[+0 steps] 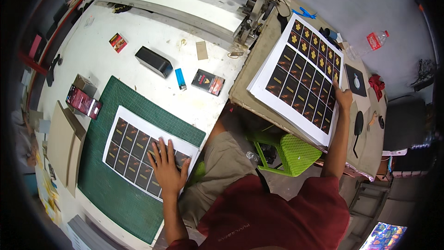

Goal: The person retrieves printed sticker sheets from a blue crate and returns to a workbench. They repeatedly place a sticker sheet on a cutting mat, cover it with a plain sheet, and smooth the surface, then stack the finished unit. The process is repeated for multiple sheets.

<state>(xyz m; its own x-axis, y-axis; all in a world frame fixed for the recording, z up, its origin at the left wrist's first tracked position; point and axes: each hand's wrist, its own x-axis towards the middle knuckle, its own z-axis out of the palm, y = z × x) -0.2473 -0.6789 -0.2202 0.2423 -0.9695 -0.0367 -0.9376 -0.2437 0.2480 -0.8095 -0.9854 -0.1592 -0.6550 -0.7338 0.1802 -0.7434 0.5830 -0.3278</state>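
Observation:
My left hand (168, 171) lies flat with fingers spread on a printed sheet (132, 146) of dark rectangles, which rests on the green cutting mat (111, 203). Out to the right, my right hand (343, 98) has its fingers closed at the edge of the top printed sheet (300, 83) of a paper stack. That sheet bears dark cards, some with yellow crosses, and looks slightly bent across its middle. The thumb and part of the fingers are hard to make out. Beneath it, white paper edges (277, 110) show along the near side of the stack.
Beyond the mat are a black box (154, 61), a blue lighter (180, 79), a small dark pack (208, 82) and a phone (84, 102). A long metal roller machine (185, 7) spans the back. A green stool (296, 155) stands between the tables; a plastic bottle (370, 44) lies far right.

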